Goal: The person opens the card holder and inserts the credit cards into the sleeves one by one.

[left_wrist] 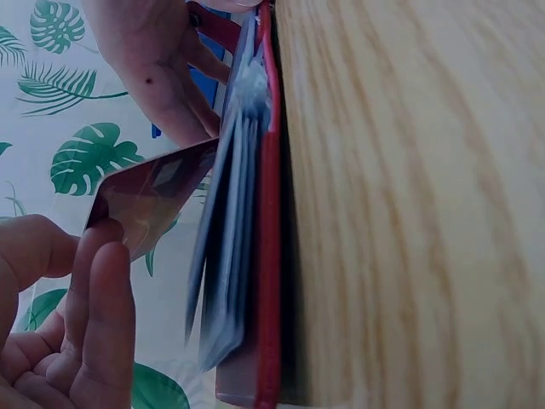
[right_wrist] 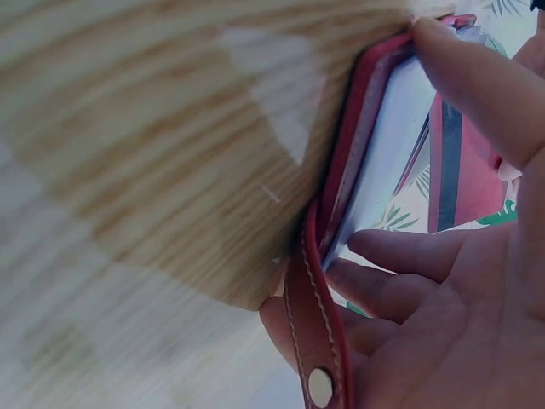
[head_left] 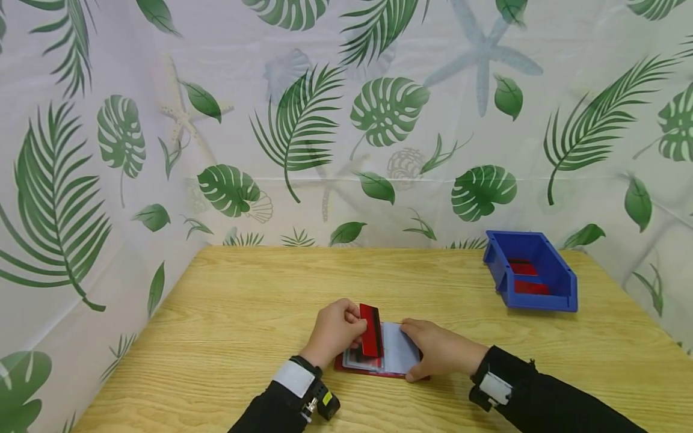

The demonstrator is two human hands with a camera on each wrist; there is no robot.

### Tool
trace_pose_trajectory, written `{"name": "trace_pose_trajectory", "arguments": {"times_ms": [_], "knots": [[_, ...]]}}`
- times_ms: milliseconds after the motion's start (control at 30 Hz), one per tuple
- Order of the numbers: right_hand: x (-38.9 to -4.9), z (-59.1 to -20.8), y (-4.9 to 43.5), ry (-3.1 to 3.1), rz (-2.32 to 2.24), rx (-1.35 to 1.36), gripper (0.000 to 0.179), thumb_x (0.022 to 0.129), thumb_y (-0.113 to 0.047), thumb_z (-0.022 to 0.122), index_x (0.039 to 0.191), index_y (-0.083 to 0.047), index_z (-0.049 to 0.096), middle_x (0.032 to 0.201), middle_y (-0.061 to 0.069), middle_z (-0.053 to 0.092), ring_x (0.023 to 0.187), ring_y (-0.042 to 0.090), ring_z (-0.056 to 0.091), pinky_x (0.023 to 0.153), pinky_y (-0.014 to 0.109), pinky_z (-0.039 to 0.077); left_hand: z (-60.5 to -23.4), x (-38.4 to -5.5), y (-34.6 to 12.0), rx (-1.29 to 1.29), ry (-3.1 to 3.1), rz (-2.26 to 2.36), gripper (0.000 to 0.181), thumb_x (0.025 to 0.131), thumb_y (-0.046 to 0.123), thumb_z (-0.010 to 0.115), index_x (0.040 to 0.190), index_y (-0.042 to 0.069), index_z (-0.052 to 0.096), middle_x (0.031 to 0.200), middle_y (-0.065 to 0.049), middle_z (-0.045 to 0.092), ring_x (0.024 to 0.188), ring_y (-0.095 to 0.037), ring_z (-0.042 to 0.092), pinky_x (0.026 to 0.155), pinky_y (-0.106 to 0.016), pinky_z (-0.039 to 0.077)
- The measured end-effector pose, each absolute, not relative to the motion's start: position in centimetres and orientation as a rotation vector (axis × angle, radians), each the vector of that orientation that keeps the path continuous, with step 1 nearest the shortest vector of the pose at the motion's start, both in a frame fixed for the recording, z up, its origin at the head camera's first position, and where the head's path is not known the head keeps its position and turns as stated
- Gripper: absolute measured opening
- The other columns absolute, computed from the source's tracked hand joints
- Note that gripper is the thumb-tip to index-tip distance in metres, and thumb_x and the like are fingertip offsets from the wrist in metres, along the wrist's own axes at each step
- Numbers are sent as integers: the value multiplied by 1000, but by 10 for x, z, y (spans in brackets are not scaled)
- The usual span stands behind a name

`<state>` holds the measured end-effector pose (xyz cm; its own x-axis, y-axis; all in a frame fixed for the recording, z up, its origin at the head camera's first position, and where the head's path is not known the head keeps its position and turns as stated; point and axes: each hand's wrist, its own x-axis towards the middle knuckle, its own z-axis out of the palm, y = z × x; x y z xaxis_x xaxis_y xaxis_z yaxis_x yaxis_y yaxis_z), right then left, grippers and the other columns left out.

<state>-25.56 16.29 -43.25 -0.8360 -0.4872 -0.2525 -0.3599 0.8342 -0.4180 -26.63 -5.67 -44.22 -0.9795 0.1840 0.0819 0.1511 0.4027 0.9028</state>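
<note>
The red card stands tilted above the left half of the open card holder; whether its lower end touches the sleeves cannot be told. It looks light, thin and fairly stiff, with a smooth face that may slip, so its edges seem the best place to hold it. The left hand pinches it between thumb and fingers at its left edge, leaving the dark-striped side free of the grip. The holder's clear sleeves look soft and floppy beside its firmer red cover. The right hand holds the holder along its right edge, thumb at the near corner, with a snap strap by the fingers. Well beyond the holder, to its right, a blue bin contains more red cards.
</note>
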Motion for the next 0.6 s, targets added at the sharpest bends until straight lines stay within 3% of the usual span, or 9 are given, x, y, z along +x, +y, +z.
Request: {"name": "trace_pose_trajectory", "arguments": {"times_ms": [600], "knots": [[-255, -434, 162, 2671, -488, -631, 89, 73, -32, 86, 141, 6, 44, 148, 22, 39, 137, 38, 36, 110, 51, 30, -444, -265, -55, 356, 2691, 1589, 14, 83, -2, 66, 83, 2, 53, 65, -2, 61, 47, -13, 59, 46, -25, 51]]}}
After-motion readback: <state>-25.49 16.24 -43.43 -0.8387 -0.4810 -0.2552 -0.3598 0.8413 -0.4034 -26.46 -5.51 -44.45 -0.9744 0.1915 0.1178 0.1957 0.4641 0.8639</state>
